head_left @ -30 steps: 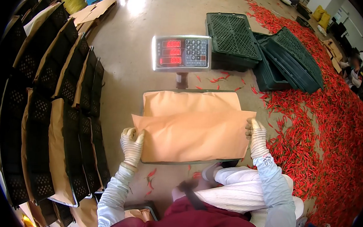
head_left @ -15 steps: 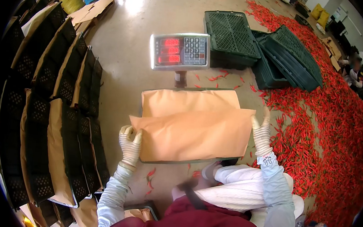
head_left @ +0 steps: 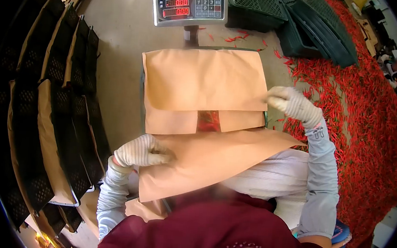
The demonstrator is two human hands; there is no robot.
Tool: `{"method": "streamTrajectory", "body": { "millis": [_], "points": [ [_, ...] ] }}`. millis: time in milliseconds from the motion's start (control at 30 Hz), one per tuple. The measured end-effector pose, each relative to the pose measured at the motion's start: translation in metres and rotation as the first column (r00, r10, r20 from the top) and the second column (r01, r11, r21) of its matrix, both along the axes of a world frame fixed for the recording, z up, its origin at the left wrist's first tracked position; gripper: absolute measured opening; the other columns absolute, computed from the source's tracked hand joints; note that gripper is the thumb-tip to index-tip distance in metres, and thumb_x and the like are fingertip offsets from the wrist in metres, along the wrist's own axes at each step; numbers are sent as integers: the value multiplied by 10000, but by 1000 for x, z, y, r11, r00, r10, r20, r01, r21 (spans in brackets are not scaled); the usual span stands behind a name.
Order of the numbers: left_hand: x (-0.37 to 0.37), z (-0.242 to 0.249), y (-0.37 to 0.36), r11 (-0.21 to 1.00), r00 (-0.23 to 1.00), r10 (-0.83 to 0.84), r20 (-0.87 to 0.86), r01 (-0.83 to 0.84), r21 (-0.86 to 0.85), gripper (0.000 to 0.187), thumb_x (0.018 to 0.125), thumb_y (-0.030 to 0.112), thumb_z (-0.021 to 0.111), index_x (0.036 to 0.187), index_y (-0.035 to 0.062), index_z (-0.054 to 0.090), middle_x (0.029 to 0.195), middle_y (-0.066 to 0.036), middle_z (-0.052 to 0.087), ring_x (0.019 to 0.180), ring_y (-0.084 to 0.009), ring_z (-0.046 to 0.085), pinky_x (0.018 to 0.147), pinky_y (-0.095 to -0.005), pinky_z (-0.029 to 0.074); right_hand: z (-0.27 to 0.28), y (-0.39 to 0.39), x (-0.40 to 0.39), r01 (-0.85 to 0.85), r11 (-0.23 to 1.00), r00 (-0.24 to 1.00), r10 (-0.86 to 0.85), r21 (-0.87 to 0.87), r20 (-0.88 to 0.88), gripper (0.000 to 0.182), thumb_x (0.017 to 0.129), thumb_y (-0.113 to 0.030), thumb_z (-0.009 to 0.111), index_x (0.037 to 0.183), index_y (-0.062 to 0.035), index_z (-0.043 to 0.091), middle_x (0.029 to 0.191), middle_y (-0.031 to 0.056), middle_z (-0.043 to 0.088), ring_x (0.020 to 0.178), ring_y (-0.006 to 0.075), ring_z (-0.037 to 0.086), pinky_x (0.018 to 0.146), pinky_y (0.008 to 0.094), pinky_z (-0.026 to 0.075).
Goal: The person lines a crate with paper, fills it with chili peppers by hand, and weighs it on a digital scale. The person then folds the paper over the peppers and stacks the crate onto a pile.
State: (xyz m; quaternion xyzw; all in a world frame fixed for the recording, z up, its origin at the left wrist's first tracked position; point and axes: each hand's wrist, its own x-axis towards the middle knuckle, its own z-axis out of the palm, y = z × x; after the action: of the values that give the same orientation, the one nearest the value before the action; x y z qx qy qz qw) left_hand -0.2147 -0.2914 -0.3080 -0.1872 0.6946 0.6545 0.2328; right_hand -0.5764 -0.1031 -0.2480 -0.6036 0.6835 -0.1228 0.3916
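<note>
A crate lined with brown paper [head_left: 202, 77] sits in front of me, its far flap lying over the top. Through a gap between the paper edges, red chillies [head_left: 209, 121] show. The near paper flap [head_left: 205, 155] is turned back toward my lap. My left hand [head_left: 141, 151], in a striped white glove, lies over this flap's left part with fingers stretched out and slightly blurred. At the far flap's right edge is my gloved right hand [head_left: 298, 106], fingers bent together with blurred tips against the paper.
Behind the crate stands a scale display [head_left: 190, 4] with lit red digits, the top row reading 6.300. Dark green crates [head_left: 258, 10] are stacked beyond it. Chillies [head_left: 373, 152] cover the floor at right. Black paper-lined crates [head_left: 62, 132] stand stacked at left.
The near flap has been folded back toward my body, exposing chillies in the gap. My left hand moved inward over it; my right hand shifted to the far flap's edge. The camera view tilted downward.
</note>
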Motion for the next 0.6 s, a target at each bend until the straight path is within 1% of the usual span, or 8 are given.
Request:
{"method": "streamTrajectory", "body": {
  "millis": [67, 200, 233, 333, 400, 467, 533, 600],
  "points": [
    [-13, 3, 11, 957, 962, -221, -159, 183, -224, 294, 860, 206, 660, 1064, -5, 692, 838, -88, 729, 769, -128, 695, 727, -237, 521, -52, -9, 33, -300, 951, 949, 289, -78, -127, 234, 878, -205, 548, 983, -34, 668, 904, 177, 680, 893, 314, 657, 785, 384, 519],
    [-19, 22, 18, 929, 928, -209, -309, 90, -359, 255, 860, 183, 638, 1028, -1, 693, 765, -99, 702, 686, -137, 671, 689, -253, 523, -95, -48, 90, -533, 835, 744, 539, 134, -395, 288, 863, -119, 526, 1125, -21, 597, 1116, 173, 631, 923, 331, 660, 821, 414, 533],
    [-11, 19, 21, 972, 942, -49, -333, -31, -232, 247, 827, 151, 628, 1010, -3, 688, 689, -110, 647, 613, -171, 627, 640, -273, 511, -106, -54, 99, -492, 865, 758, 482, 101, -440, 286, 859, -137, 530, 1116, -20, 577, 1120, 182, 604, 878, 343, 659, 769, 435, 535],
    [1, 36, 15, 938, 956, 16, -291, -115, -327, 287, 812, 233, 682, 1035, 53, 684, 687, -137, 598, 588, -224, 586, 573, -334, 477, -144, -73, 122, -294, 941, 859, 183, -168, -478, 287, 858, -150, 539, 1112, -20, 565, 1071, 203, 610, 767, 357, 670, 601, 474, 539],
    [12, 31, 12, 913, 950, -24, -313, -107, -394, 299, 822, 220, 670, 1071, 54, 677, 740, -144, 635, 623, -200, 617, 614, -313, 501, -135, -91, 143, -185, 977, 874, 114, -105, -473, 228, 861, -136, 542, 1055, -53, 629, 1004, 176, 662, 823, 335, 676, 603, 485, 532],
    [18, 31, 11, 935, 937, 84, -340, -192, -299, 323, 827, 219, 664, 1099, 45, 667, 819, -142, 678, 676, -194, 645, 671, -297, 521, -121, -105, 160, -310, 929, 699, 367, 202, -613, 192, 856, -126, 557, 986, -95, 695, 968, 150, 692, 851, 305, 676, 614, 471, 526],
    [19, 32, 10, 943, 949, 129, -288, -207, -261, 331, 834, 210, 658, 1114, 33, 661, 875, -140, 699, 755, -200, 676, 703, -285, 520, -170, -102, 166, -335, 930, 632, 343, 154, -695, 195, 862, -127, 551, 962, -99, 715, 992, 128, 689, 860, 277, 670, 638, 447, 520],
    [15, 33, 16, 926, 916, 230, -328, -310, -217, 276, 804, 87, 602, 1047, -23, 671, 671, -59, 600, 581, -85, 516, 583, -250, 468, -183, -105, 169, -280, 945, 671, 318, 168, -670, 197, 866, -133, 540, 972, -89, 700, 1001, 135, 676, 860, 282, 664, 646, 442, 520]
  ]
}}
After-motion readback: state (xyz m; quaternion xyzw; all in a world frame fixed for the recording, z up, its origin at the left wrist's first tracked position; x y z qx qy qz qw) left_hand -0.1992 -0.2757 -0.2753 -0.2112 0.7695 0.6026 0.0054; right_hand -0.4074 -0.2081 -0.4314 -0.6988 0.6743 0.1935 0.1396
